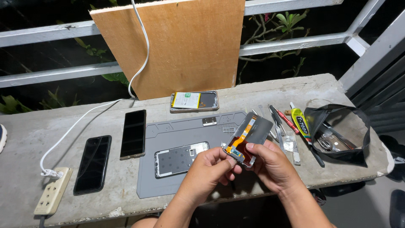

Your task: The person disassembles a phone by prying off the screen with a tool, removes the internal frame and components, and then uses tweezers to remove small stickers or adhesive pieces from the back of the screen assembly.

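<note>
Both my hands hold a phone screen panel (249,134) above the front edge of a grey work mat (177,131); its grey back with an orange flex cable faces me. My left hand (211,166) pinches its lower left corner. My right hand (270,162) grips its lower edge, thumb on the bottom. On the mat below lies a bare phone frame (179,159). An opened phone body with a yellow-labelled battery (194,101) rests behind the mat.
Two dark phones (93,164) (133,133) lie left of the mat on the concrete ledge (42,126). A power strip (52,196) with a white cable sits far left. Screwdrivers, tweezers and a glue tube (300,123) lie right, beside a black bag (339,131). A wooden board (181,46) leans on the railing.
</note>
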